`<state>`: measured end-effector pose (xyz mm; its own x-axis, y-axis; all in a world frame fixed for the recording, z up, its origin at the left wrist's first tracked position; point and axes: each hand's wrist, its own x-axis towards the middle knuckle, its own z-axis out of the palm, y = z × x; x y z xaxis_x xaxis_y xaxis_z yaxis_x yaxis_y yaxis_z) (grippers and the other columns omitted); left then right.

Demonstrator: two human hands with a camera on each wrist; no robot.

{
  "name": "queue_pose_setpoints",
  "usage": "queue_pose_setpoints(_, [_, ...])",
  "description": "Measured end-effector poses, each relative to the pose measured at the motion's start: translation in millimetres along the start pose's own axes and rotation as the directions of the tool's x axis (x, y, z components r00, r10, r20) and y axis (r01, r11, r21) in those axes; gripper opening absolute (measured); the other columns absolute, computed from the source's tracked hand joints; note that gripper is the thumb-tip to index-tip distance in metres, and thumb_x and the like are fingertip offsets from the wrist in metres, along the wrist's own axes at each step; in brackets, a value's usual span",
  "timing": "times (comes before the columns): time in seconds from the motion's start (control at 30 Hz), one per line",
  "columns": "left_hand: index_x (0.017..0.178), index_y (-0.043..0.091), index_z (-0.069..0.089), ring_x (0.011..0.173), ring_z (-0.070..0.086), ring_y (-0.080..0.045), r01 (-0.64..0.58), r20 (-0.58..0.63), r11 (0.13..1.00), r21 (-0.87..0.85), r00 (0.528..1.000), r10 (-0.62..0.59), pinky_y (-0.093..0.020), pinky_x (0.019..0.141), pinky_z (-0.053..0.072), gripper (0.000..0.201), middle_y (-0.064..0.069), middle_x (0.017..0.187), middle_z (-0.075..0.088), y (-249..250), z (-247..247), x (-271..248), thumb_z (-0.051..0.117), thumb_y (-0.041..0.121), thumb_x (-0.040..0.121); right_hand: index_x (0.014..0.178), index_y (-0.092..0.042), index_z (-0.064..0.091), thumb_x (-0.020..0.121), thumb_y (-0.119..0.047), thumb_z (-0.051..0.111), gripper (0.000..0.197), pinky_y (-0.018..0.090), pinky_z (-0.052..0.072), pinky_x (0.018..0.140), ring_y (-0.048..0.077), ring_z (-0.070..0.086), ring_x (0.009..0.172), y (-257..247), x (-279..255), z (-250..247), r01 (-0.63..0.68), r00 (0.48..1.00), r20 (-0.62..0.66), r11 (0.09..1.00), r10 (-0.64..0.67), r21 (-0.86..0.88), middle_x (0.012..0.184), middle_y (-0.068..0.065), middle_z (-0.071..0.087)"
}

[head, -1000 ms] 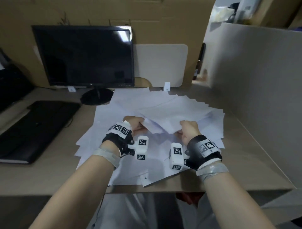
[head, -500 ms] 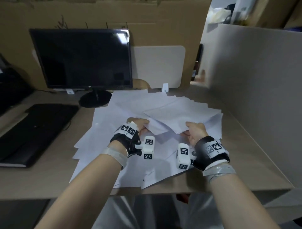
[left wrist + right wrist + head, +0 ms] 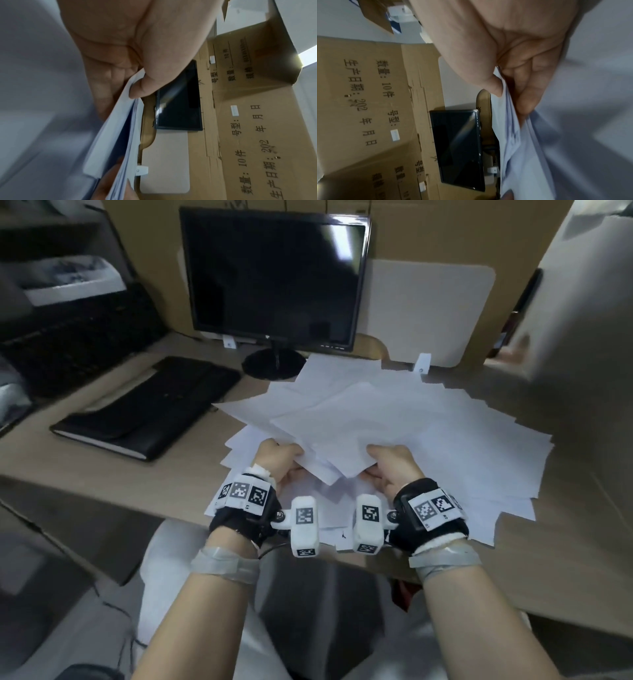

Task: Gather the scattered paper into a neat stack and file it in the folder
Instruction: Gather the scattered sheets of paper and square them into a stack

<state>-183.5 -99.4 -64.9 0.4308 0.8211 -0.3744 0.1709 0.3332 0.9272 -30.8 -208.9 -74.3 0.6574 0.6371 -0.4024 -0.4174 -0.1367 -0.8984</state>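
Note:
Several white paper sheets (image 3: 359, 419) are lifted off the desk in a loose fan. My left hand (image 3: 279, 457) pinches their near left edge; in the left wrist view its thumb (image 3: 150, 83) lies on top of the paper edges (image 3: 125, 135). My right hand (image 3: 390, 465) pinches the near right corner, thumb (image 3: 488, 81) above and fingers under the sheets (image 3: 530, 148). More scattered paper (image 3: 507, 474) lies flat underneath, spread to the right. A black folder (image 3: 150, 409) lies closed on the desk to the left, apart from both hands.
A dark monitor (image 3: 274, 278) stands at the back on its round stand (image 3: 274, 364). Cardboard walls (image 3: 428, 231) close the back, a grey partition (image 3: 582, 320) the right. A white board (image 3: 428, 313) leans behind the paper. A black printer (image 3: 68, 313) sits far left.
Both hands have raised the held sheets higher and drawn them together. The head view has shifted right and closer, so the folder and monitor appear further left.

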Motion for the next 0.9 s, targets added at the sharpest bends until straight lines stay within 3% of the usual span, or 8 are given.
queue_pose_setpoints(0.1, [0.086,-0.003,0.06,0.094,0.066,-0.05,0.007,0.003,1.0,-0.01,1.0,-0.007,-0.067,0.085,0.05,0.016,-0.033,0.092,0.065,-1,-6,-1,0.053,0.003,0.073,0.094,-0.003,0.061,0.096,-0.004,0.051,0.01,0.032,0.06,0.061,0.03,0.072,0.081,1,-1,12,-0.004,1.0,0.026,0.999,0.006,-0.051,0.096,0.019,0.072])
queue_pose_setpoints(0.2, [0.108,-0.006,0.053,0.092,0.067,-0.046,0.038,0.002,0.989,-0.14,0.999,-0.038,-0.059,0.081,0.056,0.024,-0.028,0.097,0.063,-1,-8,-8,0.046,0.0,0.086,0.096,-0.003,0.06,0.096,-0.005,0.052,0.008,0.034,0.06,0.068,0.031,0.072,0.086,0,2,22,-0.001,0.999,0.044,0.995,0.006,-0.101,0.1,0.019,0.072])
queue_pose_setpoints(0.27, [0.113,-0.006,0.055,0.095,0.067,-0.045,0.046,0.041,0.98,-0.195,0.998,-0.039,-0.052,0.081,0.058,0.029,-0.028,0.102,0.066,-4,-10,-5,0.043,0.004,0.089,0.096,-0.003,0.059,0.096,-0.006,0.053,0.006,0.034,0.06,0.069,0.031,0.072,0.088,2,4,27,-0.002,0.999,0.047,0.995,0.007,-0.102,0.1,0.019,0.072])
queue_pose_setpoints(0.4, [0.11,0.003,0.061,0.08,0.066,-0.035,0.082,0.121,0.969,-0.234,0.991,-0.055,-0.04,0.07,0.06,0.033,-0.019,0.093,0.068,-6,-15,5,0.051,0.023,0.087,0.113,0.0,0.06,0.094,-0.008,0.056,0.021,0.039,0.062,0.072,0.032,0.073,0.092,8,6,31,0.0,0.999,0.047,0.995,0.004,-0.1,0.105,0.019,0.072])
queue_pose_setpoints(0.53, [0.096,0.0,0.062,0.072,0.068,-0.03,0.026,0.13,0.981,-0.194,0.991,0.0,-0.031,0.057,0.06,0.01,-0.018,0.087,0.068,-6,-18,20,0.052,0.003,0.093,0.111,0.0,0.066,0.092,-0.009,0.06,0.021,0.038,0.062,0.07,0.034,0.073,0.089,10,6,39,0.009,1.0,-0.002,0.996,-0.01,-0.092,0.102,0.02,0.073])
queue_pose_setpoints(0.63, [0.093,0.002,0.061,0.074,0.069,-0.027,0.033,0.126,0.976,-0.217,0.992,-0.006,-0.03,0.06,0.06,0.012,-0.015,0.084,0.07,-9,-20,27,0.05,-0.002,0.092,0.105,0.003,0.068,0.085,-0.018,0.068,0.03,0.035,0.051,0.059,0.032,0.068,0.071,11,6,44,0.025,0.992,-0.116,0.99,-0.042,-0.142,0.095,0.025,0.073])
queue_pose_setpoints(0.73, [0.099,0.003,0.06,0.077,0.07,-0.027,0.061,0.136,0.965,-0.256,0.99,-0.027,-0.031,0.063,0.061,0.012,-0.015,0.089,0.07,-11,-18,26,0.051,-0.001,0.092,0.1,0.003,0.069,0.084,-0.02,0.072,0.029,0.03,0.047,0.053,0.026,0.06,0.059,9,-3,46,0.036,0.982,-0.176,0.983,-0.067,-0.178,0.078,0.018,0.068])
queue_pose_setpoints(0.9, [0.104,-0.004,0.062,0.083,0.072,-0.029,0.084,0.256,0.948,-0.308,0.967,-0.003,-0.031,0.068,0.061,0.015,-0.02,0.1,0.072,-24,-21,12,0.057,-0.001,0.09,0.091,-0.003,0.071,0.084,-0.014,0.07,0.012,0.042,0.057,0.074,0.025,0.068,0.072,23,-23,43,0.124,0.971,-0.175,0.973,-0.16,-0.196,0.092,0.02,0.074])
